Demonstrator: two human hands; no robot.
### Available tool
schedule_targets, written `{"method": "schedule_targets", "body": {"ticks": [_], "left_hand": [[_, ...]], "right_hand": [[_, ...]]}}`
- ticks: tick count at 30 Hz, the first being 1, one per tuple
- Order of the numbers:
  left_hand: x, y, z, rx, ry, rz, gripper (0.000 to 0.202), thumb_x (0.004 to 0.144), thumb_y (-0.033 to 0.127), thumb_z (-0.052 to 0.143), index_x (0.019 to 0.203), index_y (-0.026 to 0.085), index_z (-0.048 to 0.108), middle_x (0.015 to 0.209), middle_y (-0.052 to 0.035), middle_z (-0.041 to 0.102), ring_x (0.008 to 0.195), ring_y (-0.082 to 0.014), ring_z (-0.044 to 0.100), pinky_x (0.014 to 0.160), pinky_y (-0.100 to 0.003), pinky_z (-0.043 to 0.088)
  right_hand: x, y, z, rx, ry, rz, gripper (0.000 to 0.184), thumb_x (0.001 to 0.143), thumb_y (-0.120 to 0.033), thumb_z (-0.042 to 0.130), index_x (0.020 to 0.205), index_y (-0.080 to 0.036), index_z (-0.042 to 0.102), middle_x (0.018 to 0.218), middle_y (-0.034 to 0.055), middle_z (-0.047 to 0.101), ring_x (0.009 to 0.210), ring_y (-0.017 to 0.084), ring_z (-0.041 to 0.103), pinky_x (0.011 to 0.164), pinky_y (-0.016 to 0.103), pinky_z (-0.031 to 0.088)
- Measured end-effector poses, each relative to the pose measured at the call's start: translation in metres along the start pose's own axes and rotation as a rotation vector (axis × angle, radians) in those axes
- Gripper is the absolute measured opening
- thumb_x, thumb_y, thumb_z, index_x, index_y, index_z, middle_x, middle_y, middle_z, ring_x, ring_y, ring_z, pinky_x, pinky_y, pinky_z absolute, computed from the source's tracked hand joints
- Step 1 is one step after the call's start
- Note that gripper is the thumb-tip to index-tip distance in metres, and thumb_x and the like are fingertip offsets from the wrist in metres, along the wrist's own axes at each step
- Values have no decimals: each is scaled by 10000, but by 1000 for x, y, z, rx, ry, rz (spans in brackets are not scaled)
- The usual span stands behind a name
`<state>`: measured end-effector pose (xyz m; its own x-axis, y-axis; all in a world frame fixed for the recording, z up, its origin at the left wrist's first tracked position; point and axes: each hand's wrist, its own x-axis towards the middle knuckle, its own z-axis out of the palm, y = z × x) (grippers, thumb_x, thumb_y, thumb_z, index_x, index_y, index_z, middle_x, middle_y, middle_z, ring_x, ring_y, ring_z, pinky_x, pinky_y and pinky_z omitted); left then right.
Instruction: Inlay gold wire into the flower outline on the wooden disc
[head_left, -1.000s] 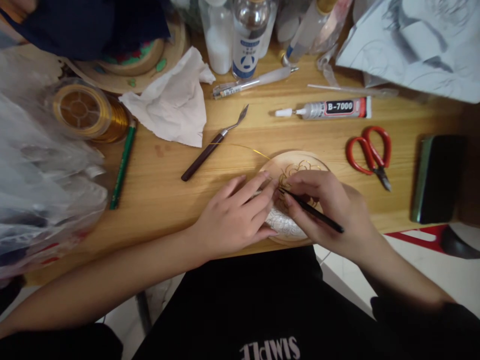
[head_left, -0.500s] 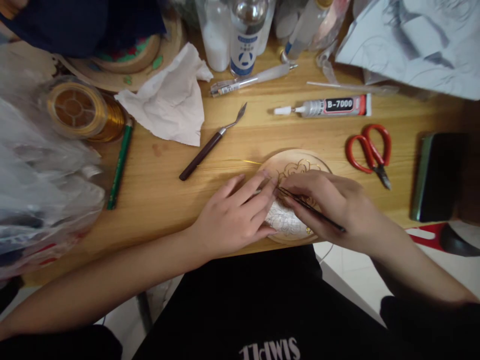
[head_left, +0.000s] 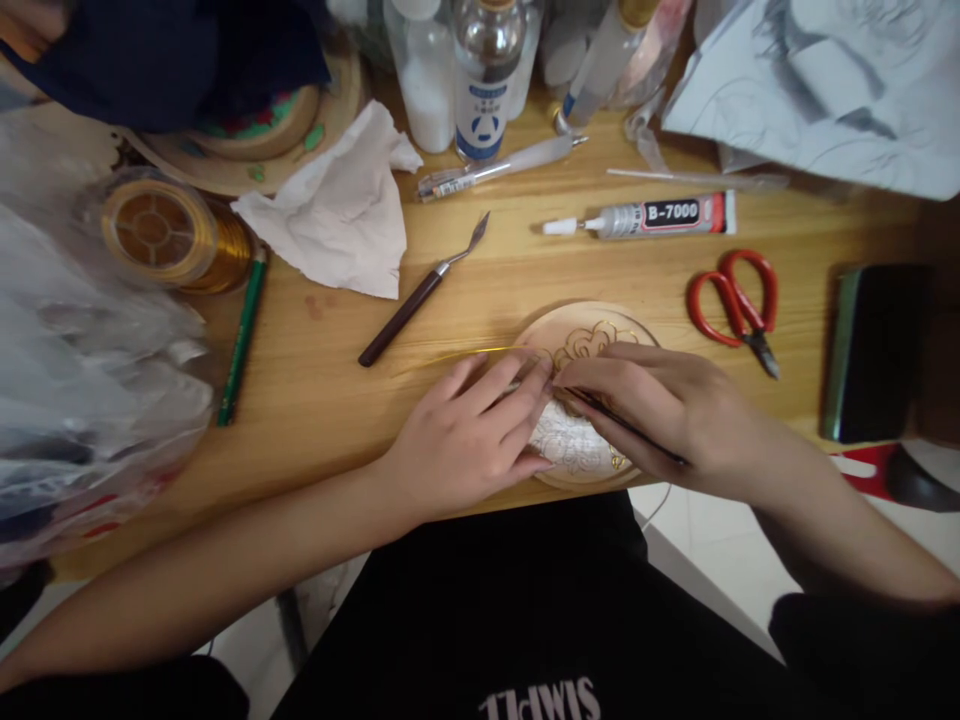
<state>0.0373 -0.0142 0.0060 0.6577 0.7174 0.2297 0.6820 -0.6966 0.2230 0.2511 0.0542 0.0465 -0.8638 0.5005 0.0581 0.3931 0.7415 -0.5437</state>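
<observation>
A round wooden disc (head_left: 529, 328) lies at the table's front edge, with gold wire outlines (head_left: 592, 340) of a flower on its upper part and a white patterned area (head_left: 566, 440) lower down. My left hand (head_left: 476, 430) rests over its left side, fingers stretched out, fingertips on the disc. In my right hand (head_left: 660, 400) a pair of dark, slim tweezers (head_left: 637, 432) is pinched, pointing left toward my left fingertips. A loose gold wire (head_left: 480, 351) runs left from the disc, above my left fingers. Where the tweezer tips meet the wire is hidden by my fingers.
A palette knife (head_left: 420, 300), a B-7000 glue tube (head_left: 660, 215), red-handled cutters (head_left: 739, 300) and a phone (head_left: 874, 350) lie around the disc. On the left are a spool of gold wire (head_left: 172, 235), a green pencil (head_left: 244, 340) and plastic bags (head_left: 90, 400). Bottles (head_left: 487, 90) stand behind.
The loose gold wire has swung lower and now curves close above my left fingers. My right hand and the tweezers have shifted slightly; my left hand stays put.
</observation>
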Motion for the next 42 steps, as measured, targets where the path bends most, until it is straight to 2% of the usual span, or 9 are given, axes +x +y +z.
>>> {"method": "schedule_targets", "body": {"ticks": [5,13,28,35,39,42], "left_hand": [[0,0,1,-6,-14,2,518,996,465,450,1262,45,594,1347,-132,612,1268,-304,527,992,-438,432],[-1,0,-1,-8,-25,-1,509,991,453,459,1262,45,597,1348,-152,607,1284,-303,517,1001,-437,427],[0,0,-1,-17,-18,2,501,973,447,502,1241,38,612,1334,-168,613,1280,-307,518,983,-439,443],[1,0,-2,-28,-9,-5,462,982,418,491,1213,43,632,1315,-146,632,1218,-296,567,942,-425,459],[1,-1,-2,-18,-15,-9,452,978,411,499,1226,55,626,1325,-135,628,1224,-292,564,967,-425,451],[0,-1,-1,4,-15,14,464,976,417,503,1249,58,611,1340,-143,616,1241,-294,556,985,-424,448]], "right_hand": [[-4,2,7,98,129,28,350,907,-134,583,1247,-160,502,1003,76,701,892,172,678,747,263,541],[-5,-3,17,136,255,112,345,886,-116,590,1206,-178,476,942,44,701,776,148,685,668,244,541],[0,3,10,163,198,31,238,896,-104,564,1115,-179,510,870,25,673,775,138,658,679,243,522],[-1,8,9,132,154,-43,254,923,-124,547,1165,-192,514,918,35,684,826,154,653,715,274,529],[0,11,8,118,99,-74,257,934,-133,543,1188,-168,520,933,53,675,858,162,639,745,290,526],[-4,10,8,142,134,-55,239,923,-138,566,1151,-186,513,913,33,677,830,151,647,715,275,530]]}}
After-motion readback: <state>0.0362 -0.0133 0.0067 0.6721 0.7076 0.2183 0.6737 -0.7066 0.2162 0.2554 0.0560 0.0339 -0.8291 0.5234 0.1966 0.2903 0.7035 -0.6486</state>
